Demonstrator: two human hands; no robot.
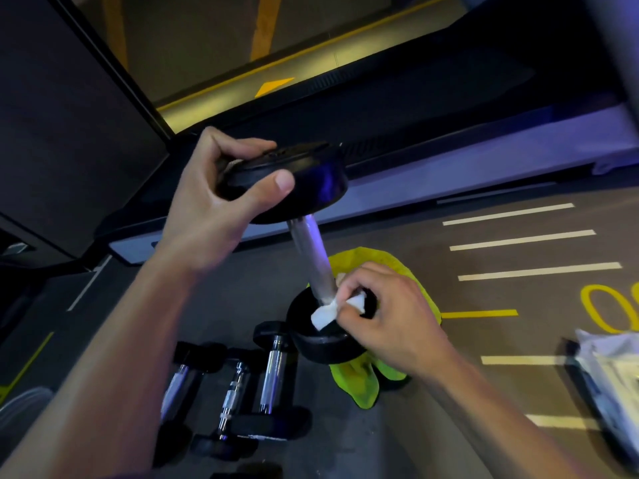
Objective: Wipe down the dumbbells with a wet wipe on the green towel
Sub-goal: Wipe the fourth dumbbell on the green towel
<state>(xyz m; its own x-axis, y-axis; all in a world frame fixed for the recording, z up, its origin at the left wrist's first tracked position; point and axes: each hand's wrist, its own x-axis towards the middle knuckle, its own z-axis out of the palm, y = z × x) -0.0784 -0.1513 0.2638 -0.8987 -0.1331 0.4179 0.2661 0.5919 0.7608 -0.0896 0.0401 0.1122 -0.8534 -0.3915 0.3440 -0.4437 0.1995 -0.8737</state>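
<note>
- The dumbbell (313, 257) stands on end, a little tilted, with its lower head on the green towel (356, 378) and its upper head raised toward the camera; on that one small base it could tip or roll off the cloth if the steadying grip eases
- The wet wipe (325, 314) is bunched where the chrome handle meets the lower head; a wad that small may skip the knurling and the far side of the bar, leaving strips unwiped
- The right hand (383, 314) pinches the wipe between curled fingers and thumb, close against the handle's foot; a hard push sideways here would lever the weight over, and moisture on the metal could make the wipe slide out of the pinch
- The left hand (214, 202) grips the rim of the upper head, thumb on the near edge and fingers curled over the top; it holds only the edge, so a damp rim could slip and let the weight drop
- Three more dumbbells (238, 385) lie on the bare floor just left of the towel; a falling weight would likely strike them or the wiping fingers
- A pale packet (608, 371) lies well apart at the right edge, possibly the wipes, though I cannot tell; reaching for it would mean letting go with one hand
</note>
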